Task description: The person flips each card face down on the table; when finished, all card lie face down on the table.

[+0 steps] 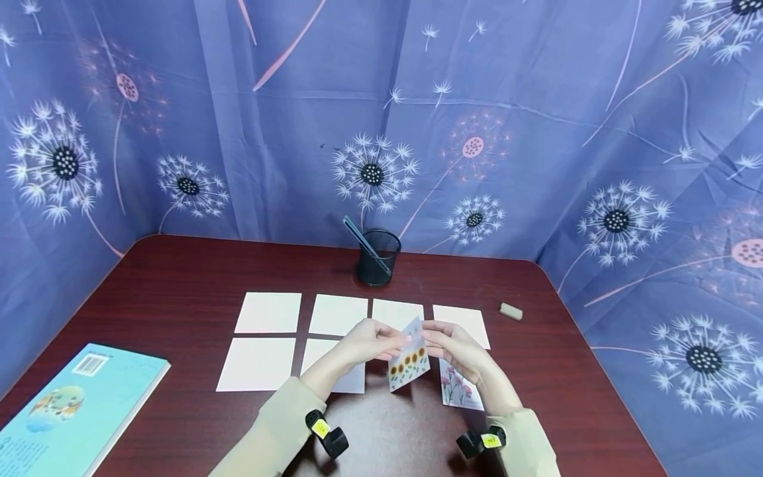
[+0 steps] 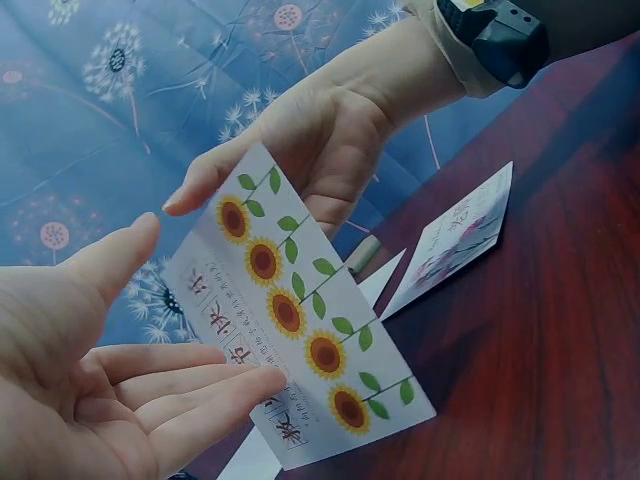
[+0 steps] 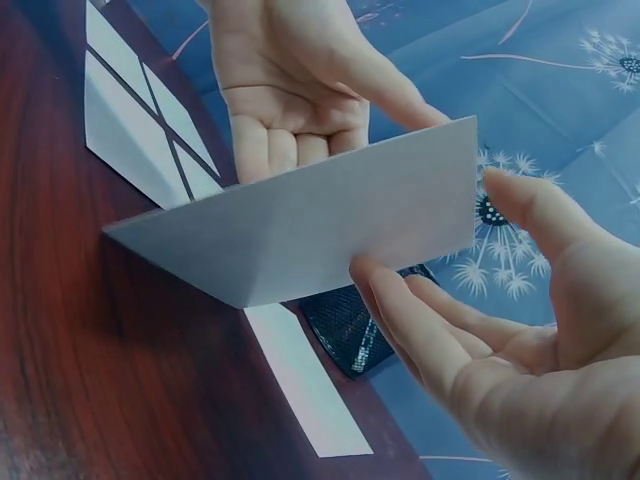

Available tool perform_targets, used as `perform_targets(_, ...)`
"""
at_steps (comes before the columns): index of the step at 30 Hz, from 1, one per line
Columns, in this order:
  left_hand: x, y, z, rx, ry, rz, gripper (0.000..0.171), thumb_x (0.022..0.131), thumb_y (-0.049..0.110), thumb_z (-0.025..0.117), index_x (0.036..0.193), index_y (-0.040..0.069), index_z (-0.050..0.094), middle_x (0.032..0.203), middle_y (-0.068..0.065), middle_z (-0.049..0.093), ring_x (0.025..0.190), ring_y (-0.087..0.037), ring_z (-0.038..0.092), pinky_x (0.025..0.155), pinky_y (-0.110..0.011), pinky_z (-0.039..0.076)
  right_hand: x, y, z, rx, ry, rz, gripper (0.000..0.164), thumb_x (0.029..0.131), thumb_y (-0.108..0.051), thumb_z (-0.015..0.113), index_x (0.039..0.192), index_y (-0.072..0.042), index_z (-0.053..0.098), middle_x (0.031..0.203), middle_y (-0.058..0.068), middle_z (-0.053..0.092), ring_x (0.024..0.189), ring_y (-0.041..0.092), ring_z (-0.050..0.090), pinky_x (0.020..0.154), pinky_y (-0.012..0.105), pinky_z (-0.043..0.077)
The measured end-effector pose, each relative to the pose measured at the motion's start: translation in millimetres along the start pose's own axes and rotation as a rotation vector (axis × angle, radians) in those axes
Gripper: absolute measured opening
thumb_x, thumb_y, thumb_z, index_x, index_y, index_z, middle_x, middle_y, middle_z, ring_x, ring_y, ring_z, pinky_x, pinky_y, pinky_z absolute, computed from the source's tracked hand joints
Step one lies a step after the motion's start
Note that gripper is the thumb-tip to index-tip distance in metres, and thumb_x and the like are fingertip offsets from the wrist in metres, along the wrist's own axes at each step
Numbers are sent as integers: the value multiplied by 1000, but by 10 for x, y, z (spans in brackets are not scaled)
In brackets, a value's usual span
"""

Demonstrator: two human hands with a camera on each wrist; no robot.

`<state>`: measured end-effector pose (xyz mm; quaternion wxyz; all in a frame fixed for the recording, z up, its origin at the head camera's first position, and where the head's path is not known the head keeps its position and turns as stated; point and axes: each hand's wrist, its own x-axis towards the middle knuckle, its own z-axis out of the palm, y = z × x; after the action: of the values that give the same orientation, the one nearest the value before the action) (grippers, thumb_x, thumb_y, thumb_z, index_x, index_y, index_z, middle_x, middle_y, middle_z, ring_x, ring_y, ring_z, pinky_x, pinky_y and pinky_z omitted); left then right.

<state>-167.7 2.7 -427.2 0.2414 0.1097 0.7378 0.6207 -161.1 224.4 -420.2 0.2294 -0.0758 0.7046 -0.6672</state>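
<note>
A sunflower card is tilted up above the table between both hands. Its printed side, with sunflowers and red characters, faces the left wrist view, and its blank back faces the right wrist view. My left hand lays nearly straight fingers on the printed face, the thumb apart from them by the card's edge. From behind, my right hand touches the blank back with extended fingers, its thumb just beyond the edge. A card with pink flowers lies beside the right hand, partly covered by it.
Several white cards lie in rows on the dark red table. A black mesh cup with pens stands at the back. A small beige block lies at the right, a light-blue book at the left.
</note>
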Motion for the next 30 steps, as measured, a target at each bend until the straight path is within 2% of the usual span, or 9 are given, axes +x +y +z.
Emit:
perform_targets(6,4,8,-16,-2,1,19,58,93,37,66,124,-11,60,110,-18,72,97,-25,72,83,-32,60,0,-11,37,43,-55,-36,62,101,-19,51,140,23,29,117,-1,63,103,4,64,93,19,53)
perform_targets(16,-1,-3,-38,-76,42,21,54,92,36,66,119,-10,63,104,-18,73,91,-23,73,80,-32,60,24,8,86,89,-130,-87,59,103,-19,47,139,24,27,120,-2,64,108,6,65,97,24,52)
perform_targets(24,20,-24,-94,-146,57,14,56,90,28,70,124,-14,58,108,-21,71,88,-21,74,81,-33,60,38,20,82,106,-155,-92,68,103,-27,50,141,23,25,124,1,64,110,7,66,99,25,51)
perform_targets(27,26,-32,-110,-164,82,17,54,88,21,71,125,-16,57,111,-23,70,84,-19,73,81,-33,60,48,35,64,93,-146,-86,66,104,-26,49,141,23,25,129,9,62,110,7,65,98,24,51)
perform_targets(30,20,-62,-122,-166,111,29,51,85,13,71,124,-17,57,112,-25,69,80,-16,72,79,-34,61,59,55,43,74,-124,-73,62,104,-23,47,141,22,26,136,26,55,110,7,65,98,23,51)
